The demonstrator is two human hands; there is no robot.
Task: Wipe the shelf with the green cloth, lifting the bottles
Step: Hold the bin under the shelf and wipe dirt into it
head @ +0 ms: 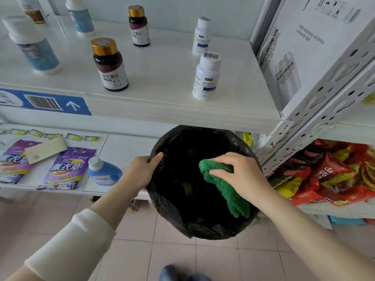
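From the head camera, the right hand [237,171] grips the green cloth [223,189], fingers curled over its bunched top, and holds it above the open mouth of a black bin bag [182,222] (the cloth's loose end hangs down inside the opening). The left hand [145,171] pinches the bag's rim on the opposite side. Above both hands, the white shelf [162,57] carries two dark gold-capped bottles [110,64], two white bottles [206,78] and several blue-labelled bottles [33,45], all upright and apart. A cardboard box [304,47] stands at the shelf's right end.
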